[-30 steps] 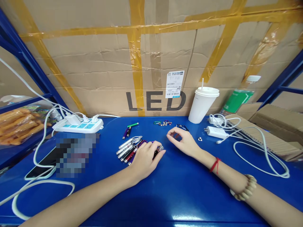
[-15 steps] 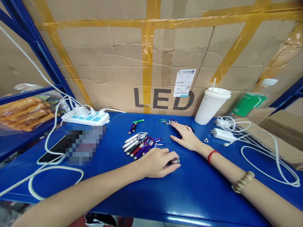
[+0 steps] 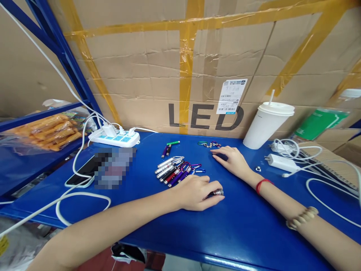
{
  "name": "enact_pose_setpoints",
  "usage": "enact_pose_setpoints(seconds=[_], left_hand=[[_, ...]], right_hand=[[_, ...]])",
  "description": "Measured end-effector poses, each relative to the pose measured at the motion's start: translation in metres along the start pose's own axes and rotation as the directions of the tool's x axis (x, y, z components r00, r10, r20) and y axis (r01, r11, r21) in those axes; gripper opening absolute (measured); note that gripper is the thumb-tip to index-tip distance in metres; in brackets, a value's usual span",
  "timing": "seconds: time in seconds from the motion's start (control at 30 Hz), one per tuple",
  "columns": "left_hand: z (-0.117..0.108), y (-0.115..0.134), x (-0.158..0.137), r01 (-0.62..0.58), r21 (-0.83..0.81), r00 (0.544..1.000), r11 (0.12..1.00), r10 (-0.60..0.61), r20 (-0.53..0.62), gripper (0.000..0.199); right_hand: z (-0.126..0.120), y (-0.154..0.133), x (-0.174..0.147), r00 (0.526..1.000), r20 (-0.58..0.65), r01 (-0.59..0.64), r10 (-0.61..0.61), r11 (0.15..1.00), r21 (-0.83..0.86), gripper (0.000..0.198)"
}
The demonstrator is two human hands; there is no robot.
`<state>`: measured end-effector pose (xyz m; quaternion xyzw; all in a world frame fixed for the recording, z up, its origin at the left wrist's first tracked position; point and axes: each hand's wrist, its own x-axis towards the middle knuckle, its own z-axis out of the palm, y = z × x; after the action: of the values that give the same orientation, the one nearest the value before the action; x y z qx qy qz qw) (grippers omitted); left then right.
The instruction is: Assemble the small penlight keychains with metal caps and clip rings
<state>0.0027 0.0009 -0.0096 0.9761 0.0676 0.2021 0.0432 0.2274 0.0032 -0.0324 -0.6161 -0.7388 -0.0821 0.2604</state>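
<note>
Left hand (image 3: 197, 192) — one cylinder (image 3: 219, 192) held

Okay so the left hand (image 3: 199, 192) has a small dark cylinder with a silvery end (image 3: 218, 192) pinched over the glossy blue counter (image 3: 239, 229), right by a fanned-out bunch of silver, black, red and purple metal tubes (image 3: 176, 172). Right hand (image 3: 232, 161) is near some little round metal discs (image 3: 210, 145), can't tell if it's gripping anything. Tall white lidded cup (image 3: 259, 124) sits in front of a big brown cardboard box (image 3: 152, 75).
</note>
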Motion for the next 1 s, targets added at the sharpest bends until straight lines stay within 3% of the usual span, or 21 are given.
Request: enact_pose_setpoints(seconds=[0.23,0.47,0.7,0.87,1.0], left_hand=[[0.002,0.0,0.0,0.081,0.044,0.997,0.996,-0.08,-0.017,0.039],[0.002,0.0,0.002,0.242,-0.06,0.97,0.969,-0.24,0.028,0.037],[-0.003,0.002,0.005,0.315,-0.055,0.948,0.947,-0.311,0.074,0.034],[-0.002,0.002,0.005,0.356,-0.08,0.934,0.931,-0.352,0.065,0.032],[-0.001,0.002,0.006,0.459,-0.097,0.888,0.883,-0.459,0.028,0.033]], right_hand=[[-0.004,0.0,-0.002,0.995,-0.015,-0.096,0.096,0.995,-0.019,0.024],[-0.008,0.001,-0.004,0.98,-0.025,-0.196,0.196,0.981,-0.001,0.029],[-0.012,-0.006,-0.006,0.958,0.031,-0.286,0.285,0.95,0.124,0.022],[-0.01,-0.01,-0.007,0.967,0.038,-0.256,0.253,0.947,0.193,0.014],[-0.009,-0.021,-0.008,0.977,0.01,-0.207,0.214,0.933,0.295,0.015]])
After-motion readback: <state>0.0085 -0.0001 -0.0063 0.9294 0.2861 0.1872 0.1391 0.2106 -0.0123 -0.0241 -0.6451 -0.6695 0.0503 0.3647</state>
